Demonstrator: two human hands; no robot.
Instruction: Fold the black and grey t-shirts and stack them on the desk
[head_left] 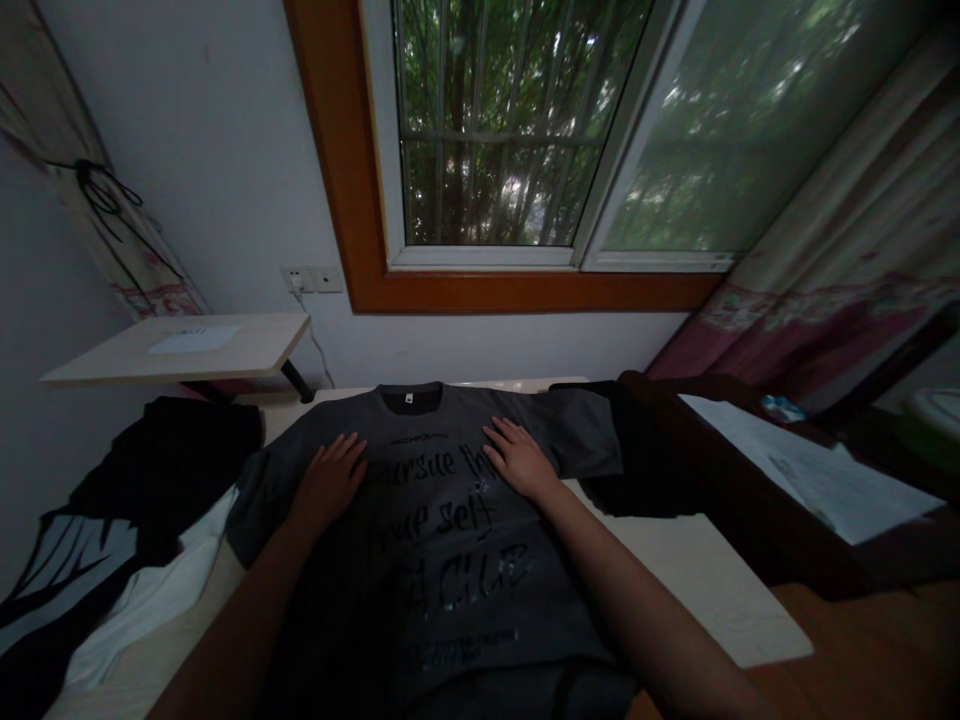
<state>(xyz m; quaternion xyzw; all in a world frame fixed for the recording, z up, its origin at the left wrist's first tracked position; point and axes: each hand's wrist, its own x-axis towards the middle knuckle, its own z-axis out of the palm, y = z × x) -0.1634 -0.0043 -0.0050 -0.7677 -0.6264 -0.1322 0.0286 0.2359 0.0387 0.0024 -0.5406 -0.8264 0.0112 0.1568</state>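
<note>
A dark grey T-shirt (pixel 450 540) with black lettering lies spread face up, its collar at the far side and both short sleeves out. My left hand (pixel 330 482) rests flat on the left chest of the shirt, fingers extended. On the opposite side, my right hand (pixel 520 460) lies flat beside the top line of print, fingers a little apart. Neither hand grips the cloth. The shirt's lower part runs toward me between my forearms and is partly cut off by the frame.
Under the shirt is a pale table (pixel 697 580). Black clothing (pixel 165 450) and a white cloth (pixel 157 590) lie at left, below a small raised shelf (pixel 187 345). More black cloth (pixel 652 470) is at right, near a brown surface with a paper sheet (pixel 802 470). A window stands behind.
</note>
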